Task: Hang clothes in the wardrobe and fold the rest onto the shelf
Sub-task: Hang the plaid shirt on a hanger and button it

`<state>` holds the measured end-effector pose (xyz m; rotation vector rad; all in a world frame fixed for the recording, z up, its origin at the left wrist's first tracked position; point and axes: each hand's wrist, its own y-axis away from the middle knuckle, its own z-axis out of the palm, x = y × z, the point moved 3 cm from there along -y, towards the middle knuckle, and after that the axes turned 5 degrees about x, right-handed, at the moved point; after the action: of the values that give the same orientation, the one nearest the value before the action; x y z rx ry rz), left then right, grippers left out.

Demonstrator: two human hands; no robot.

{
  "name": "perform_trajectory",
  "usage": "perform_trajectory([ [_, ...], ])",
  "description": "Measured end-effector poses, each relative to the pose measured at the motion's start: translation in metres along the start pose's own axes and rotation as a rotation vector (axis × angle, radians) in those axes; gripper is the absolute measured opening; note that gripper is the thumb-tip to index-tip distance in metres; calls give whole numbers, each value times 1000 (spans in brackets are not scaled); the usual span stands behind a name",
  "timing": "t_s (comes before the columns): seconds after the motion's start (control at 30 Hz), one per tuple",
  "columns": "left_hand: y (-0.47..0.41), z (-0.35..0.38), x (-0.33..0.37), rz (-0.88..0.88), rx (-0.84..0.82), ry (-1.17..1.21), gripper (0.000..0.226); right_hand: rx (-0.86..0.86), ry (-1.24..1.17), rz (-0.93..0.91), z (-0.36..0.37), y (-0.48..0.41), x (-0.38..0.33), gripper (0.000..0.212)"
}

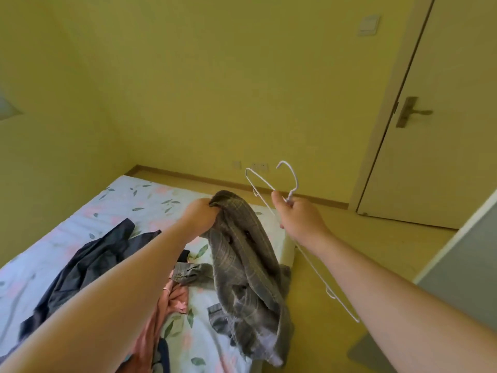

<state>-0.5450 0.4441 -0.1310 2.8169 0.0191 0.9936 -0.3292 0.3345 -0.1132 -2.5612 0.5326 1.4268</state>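
My left hand [199,216] grips a grey plaid shirt [242,265] by its top and holds it up over the bed, the rest of it hanging down onto the mattress edge. My right hand [298,216] holds a white wire hanger [258,184] near its hook, just right of the shirt; the hanger's long bar runs down past my wrist. A dark navy garment [88,265] and a pink garment [172,300] lie crumpled on the bed.
The bed [139,200] with a floral sheet fills the lower left. A closed door [430,130] stands at the right. A grey-white panel edge [462,254] juts in at the far right. Bare wooden floor [363,246] lies between bed and door.
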Motion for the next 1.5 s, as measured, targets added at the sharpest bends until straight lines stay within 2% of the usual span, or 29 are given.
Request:
perform_trajectory([
  [0.07,-4,-5,-14,-81,91,9,29,-5,-4,20,4,10,4,68],
  [0.17,-11,-11,-34,-204,154,53,39,-28,-6,25,11,21,13,66],
  [0.27,-12,-16,-40,-251,160,122,43,-54,-47,52,14,23,23,64],
  [0.4,-11,-21,-41,-235,236,149,37,-138,-15,61,16,24,29,64],
  [0.47,-4,-19,-31,-198,209,157,34,-171,-23,61,19,23,29,59],
  [0.57,17,-8,-6,-103,75,153,36,-119,-93,64,24,19,30,49],
  [0.6,25,-4,2,-54,35,119,37,-93,-110,43,23,19,28,41],
  [0.67,44,3,18,38,-37,54,37,-84,-126,38,23,17,28,9],
  [0.77,71,14,37,149,-109,71,34,-67,-165,47,21,14,26,35],
  [0.8,80,18,43,179,-125,88,33,-51,-177,26,20,13,24,36],
  [0.87,90,23,51,233,-120,125,31,-40,-246,-3,22,13,21,20],
  [0.93,94,22,57,267,-87,161,31,-32,-375,51,25,14,22,6],
  [1.03,93,19,63,319,-117,143,30,-78,-621,216,31,16,25,17],
  [1.1,91,21,64,364,-148,64,32,-111,-695,270,34,17,25,21],
  [1.27,87,26,54,458,-164,-67,41,-239,-733,267,37,18,31,18],
  [1.37,84,22,50,560,-76,-245,52,-387,-865,264,37,18,36,14],
  [1.43,77,18,47,528,-28,-323,52,-466,-1008,333,38,15,41,39],
  [1.5,71,14,42,448,-18,-305,49,-444,-858,373,40,9,49,48],
])
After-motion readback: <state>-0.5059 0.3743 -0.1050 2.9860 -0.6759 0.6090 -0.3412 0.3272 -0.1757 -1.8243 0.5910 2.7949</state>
